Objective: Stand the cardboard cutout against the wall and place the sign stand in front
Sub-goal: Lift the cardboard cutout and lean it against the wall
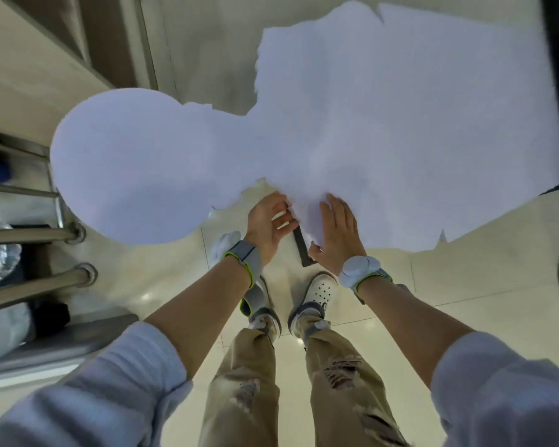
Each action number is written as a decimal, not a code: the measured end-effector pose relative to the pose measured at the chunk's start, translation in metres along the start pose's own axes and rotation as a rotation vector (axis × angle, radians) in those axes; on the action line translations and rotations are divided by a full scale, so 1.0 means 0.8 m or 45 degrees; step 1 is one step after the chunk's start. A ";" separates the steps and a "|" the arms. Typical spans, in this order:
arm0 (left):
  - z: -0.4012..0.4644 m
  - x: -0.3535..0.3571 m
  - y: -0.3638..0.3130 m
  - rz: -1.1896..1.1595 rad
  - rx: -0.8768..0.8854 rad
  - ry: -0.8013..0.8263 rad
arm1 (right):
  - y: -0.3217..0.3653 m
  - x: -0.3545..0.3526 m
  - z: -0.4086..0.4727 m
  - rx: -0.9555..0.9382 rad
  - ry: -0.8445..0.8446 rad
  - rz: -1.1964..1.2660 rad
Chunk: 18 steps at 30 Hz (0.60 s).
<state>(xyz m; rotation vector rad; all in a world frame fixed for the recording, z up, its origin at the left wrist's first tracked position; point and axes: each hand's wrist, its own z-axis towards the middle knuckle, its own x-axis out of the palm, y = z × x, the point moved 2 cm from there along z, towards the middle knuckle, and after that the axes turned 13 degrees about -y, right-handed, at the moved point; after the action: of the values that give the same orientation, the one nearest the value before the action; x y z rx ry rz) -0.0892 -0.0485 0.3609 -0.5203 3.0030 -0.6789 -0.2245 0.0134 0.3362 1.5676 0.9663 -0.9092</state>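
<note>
The cardboard cutout (352,124) is a large, flat, matte white sheet with an irregular outline: a smooth round lobe at the left, ragged wavy edges along the top and bottom. It is held off the glossy cream tiled floor (465,285) in front of the person, tilted toward the pale wall (213,53) behind it. A dark, thin, rigid strip (302,250) hangs from its lower edge between the two hands. The left hand (267,225) reaches up at that lower edge, fingers curled loosely and thumb spread; whether its grip closes on the board cannot be told. The right hand (334,233) lies flat and open against the sheet's face, fingers extended, thumb touching the dark strip. Both wrists wear grey bands. Brushed metal rails (29,235) stand to the left.
</note>
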 end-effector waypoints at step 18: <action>-0.322 0.240 -0.155 0.171 0.349 0.434 | -0.049 -0.421 -0.017 0.300 -0.584 0.089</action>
<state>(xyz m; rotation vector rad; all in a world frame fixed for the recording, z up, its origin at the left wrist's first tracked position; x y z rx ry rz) -0.2546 -0.1092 0.6570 -0.2050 3.1249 -1.2571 -0.3902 -0.0127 0.6310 1.4798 0.4897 -1.2975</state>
